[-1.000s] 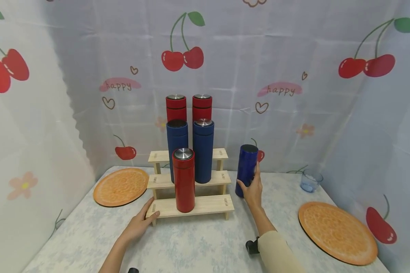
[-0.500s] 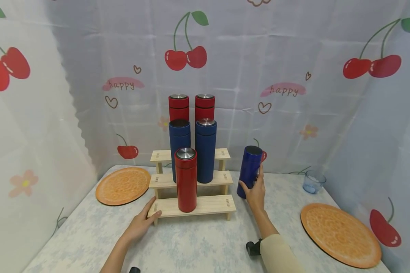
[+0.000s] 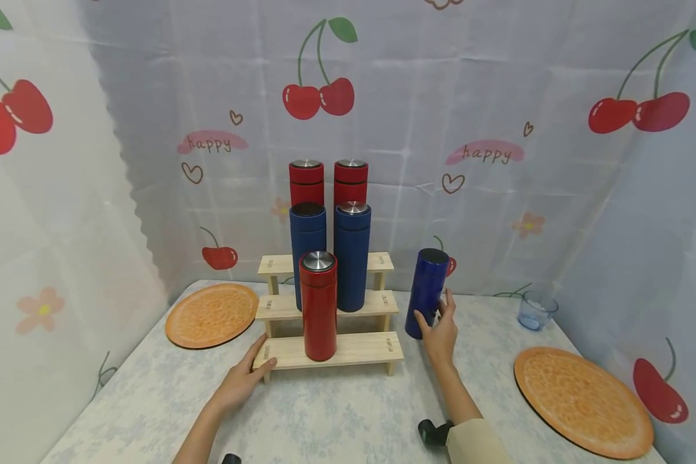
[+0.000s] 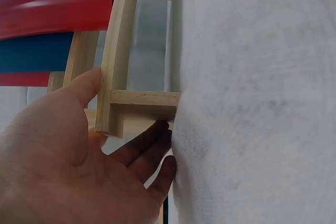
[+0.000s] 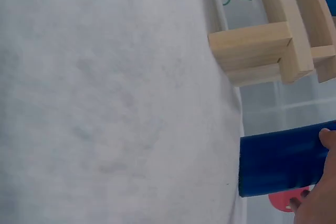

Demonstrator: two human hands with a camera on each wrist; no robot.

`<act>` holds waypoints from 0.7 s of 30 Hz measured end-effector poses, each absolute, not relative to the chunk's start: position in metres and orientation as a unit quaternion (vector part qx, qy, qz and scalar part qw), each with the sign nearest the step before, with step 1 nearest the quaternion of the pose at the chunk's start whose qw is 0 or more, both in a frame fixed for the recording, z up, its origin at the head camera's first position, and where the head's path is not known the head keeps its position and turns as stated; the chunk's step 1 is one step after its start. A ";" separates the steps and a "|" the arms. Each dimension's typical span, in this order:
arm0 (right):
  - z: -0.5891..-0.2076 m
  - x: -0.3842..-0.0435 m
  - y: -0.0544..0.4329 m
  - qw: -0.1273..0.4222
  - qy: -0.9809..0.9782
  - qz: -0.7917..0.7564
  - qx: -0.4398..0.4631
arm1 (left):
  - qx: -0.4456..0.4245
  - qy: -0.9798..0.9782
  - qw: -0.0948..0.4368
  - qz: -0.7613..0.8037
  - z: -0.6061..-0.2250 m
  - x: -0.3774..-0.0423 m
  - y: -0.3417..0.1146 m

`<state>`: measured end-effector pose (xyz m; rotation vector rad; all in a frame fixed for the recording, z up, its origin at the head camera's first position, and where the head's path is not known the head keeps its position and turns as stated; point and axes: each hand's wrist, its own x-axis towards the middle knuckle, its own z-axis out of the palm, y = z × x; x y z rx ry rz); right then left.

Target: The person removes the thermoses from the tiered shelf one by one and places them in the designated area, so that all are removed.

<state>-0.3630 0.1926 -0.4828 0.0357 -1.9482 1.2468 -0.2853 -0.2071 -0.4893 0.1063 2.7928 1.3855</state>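
A three-step wooden display stand (image 3: 356, 348) carries several thermos bottles. A red thermos (image 3: 319, 316) is on its lowest step, two blue ones, including the steel-lidded blue thermos (image 3: 352, 258), on the middle step. The two red ones at the top, such as the back red thermos (image 3: 350, 180), are partly hidden. My left hand (image 3: 238, 383) holds the left end of the lowest step, thumb on the front board, fingers by the leg. Right of the stand a dark blue thermos (image 3: 426, 293) stands on the table; my right hand (image 3: 441, 335) is around it loosely, thumb touching, fingertips (image 5: 295, 203) looking apart from it.
One orange round mat (image 3: 211, 316) lies left of the stand and another orange mat (image 3: 582, 399) at the right. A clear blue glass cup (image 3: 537, 310) stands at the back right. Cherry-print curtain (image 3: 400, 96) encloses the table behind and at both sides.
My right hand's fingers have loosened and drawn slightly away from the dark blue thermos, which stays on the table. The left hand keeps its hold on the stand. The head view has shifted slightly.
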 end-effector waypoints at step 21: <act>-0.374 -0.301 0.104 0.574 -0.624 0.498 0.181 | 0.028 0.892 0.019 0.451 -0.487 -0.284 -0.206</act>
